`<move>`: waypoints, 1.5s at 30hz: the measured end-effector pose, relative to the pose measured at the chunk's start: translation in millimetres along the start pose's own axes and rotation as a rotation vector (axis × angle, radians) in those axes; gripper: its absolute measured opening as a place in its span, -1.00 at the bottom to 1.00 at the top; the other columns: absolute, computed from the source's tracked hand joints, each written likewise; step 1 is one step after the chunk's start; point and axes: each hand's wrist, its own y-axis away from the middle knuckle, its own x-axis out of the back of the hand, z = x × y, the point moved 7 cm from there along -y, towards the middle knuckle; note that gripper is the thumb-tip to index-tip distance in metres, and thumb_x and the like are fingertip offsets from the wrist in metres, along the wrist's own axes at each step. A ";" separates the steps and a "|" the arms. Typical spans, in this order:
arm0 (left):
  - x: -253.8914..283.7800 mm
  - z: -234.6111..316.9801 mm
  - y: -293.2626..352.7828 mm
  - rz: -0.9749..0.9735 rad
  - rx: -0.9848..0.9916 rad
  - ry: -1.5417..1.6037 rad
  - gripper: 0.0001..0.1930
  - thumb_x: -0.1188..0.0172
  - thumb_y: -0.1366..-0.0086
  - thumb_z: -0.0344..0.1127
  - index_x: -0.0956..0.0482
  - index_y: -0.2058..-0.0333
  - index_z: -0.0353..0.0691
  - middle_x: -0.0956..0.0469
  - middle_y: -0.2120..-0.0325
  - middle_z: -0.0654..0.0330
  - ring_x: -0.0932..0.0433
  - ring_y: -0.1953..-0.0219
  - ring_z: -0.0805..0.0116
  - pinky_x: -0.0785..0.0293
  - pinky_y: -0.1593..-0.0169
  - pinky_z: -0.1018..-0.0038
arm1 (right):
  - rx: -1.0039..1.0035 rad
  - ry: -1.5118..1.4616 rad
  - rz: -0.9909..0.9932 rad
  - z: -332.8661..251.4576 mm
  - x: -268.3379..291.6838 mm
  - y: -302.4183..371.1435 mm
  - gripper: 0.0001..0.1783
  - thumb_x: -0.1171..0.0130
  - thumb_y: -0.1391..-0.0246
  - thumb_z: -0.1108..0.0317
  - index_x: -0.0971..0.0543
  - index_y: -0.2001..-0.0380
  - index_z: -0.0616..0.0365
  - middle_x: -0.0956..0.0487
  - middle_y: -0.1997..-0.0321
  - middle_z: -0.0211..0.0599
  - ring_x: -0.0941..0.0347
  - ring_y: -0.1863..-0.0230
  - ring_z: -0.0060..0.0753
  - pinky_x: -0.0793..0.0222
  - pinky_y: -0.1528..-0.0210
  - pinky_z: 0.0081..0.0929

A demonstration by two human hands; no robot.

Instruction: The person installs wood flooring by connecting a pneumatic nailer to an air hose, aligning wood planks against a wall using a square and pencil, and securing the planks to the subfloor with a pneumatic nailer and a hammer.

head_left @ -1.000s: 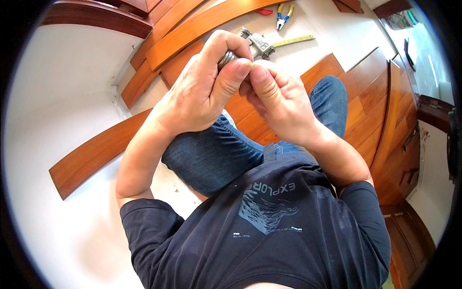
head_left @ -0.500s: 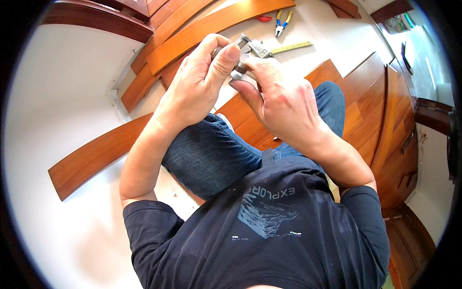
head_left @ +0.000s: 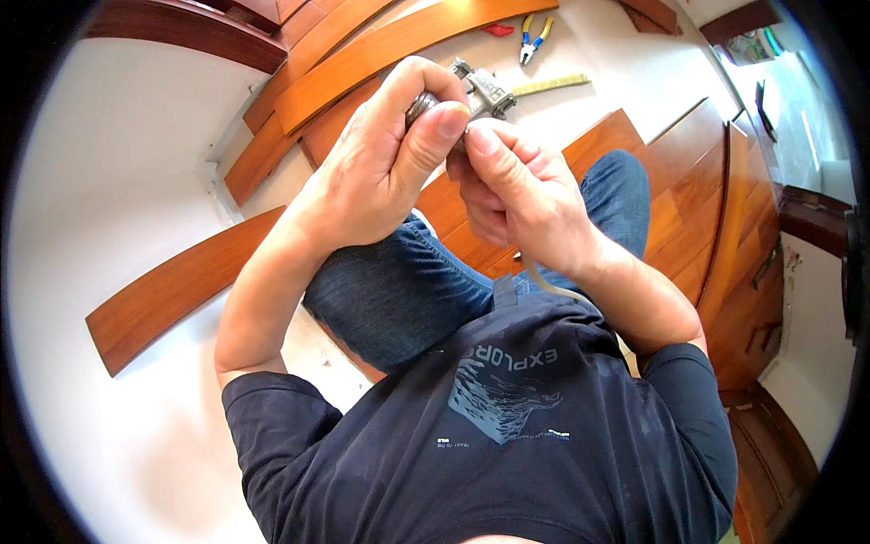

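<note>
Filling the left side, a white wall bounds the work, while reddish-brown boards cover the right side, their stepped upper edge meeting a strip of pale floor. That strip leaves room ahead of the hands, between those boards and the stacked planks at the top, whose long edges run close past the left hand's knuckles. A loose plank lies well to the left, one end near the left forearm. The bent knees, in jeans, sit just below the wrists.

The left hand is curled firmly round the dark rounded end of a metal tool, thumb laid across it; the tool is raised ahead of the knees, its silvery body jutting beyond the fingers. The right hand is beside it, thumb and forefinger nearly together, other fingers folded; whether they pinch something small cannot be told. Beyond the tool lie pliers, a yellow strip and a red object. A thin pale hose shows below the right wrist.
</note>
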 end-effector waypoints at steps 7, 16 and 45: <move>20.5 -17.0 7.9 0.177 0.193 0.262 -0.65 -0.01 -0.58 0.01 -0.45 0.11 -0.20 -0.32 0.52 0.42 -0.22 0.50 0.70 -0.20 0.45 0.70 | 0.146 0.622 0.032 -14.8 73.0 -29.7 -0.48 0.11 -0.51 -0.06 -0.61 0.05 0.18 -0.46 0.44 -0.51 -0.40 0.39 -0.68 -0.37 0.31 -0.67; 28.7 -52.6 7.5 0.167 0.443 0.294 -0.69 -0.04 -0.58 -0.06 -0.45 0.13 -0.24 -0.39 0.48 0.40 -0.36 0.50 0.68 -0.32 0.44 0.67 | 0.028 1.953 0.219 27.0 338.3 -160.0 -0.69 -0.07 -0.31 0.24 -0.55 -0.03 0.14 -0.59 -0.09 0.08 -0.51 -0.14 0.11 -0.44 -0.15 -0.07; 58.0 -94.7 24.4 0.288 0.476 0.452 -0.65 0.02 -0.59 0.00 -0.47 0.18 -0.20 -0.37 0.46 0.38 -0.32 0.49 0.67 -0.28 0.41 0.69 | 0.029 -0.145 0.143 -26.5 254.8 -52.0 -0.71 -0.36 -0.12 0.15 -0.50 0.19 -0.05 -0.28 -0.46 0.07 -0.21 -0.45 0.25 -0.10 -0.49 0.22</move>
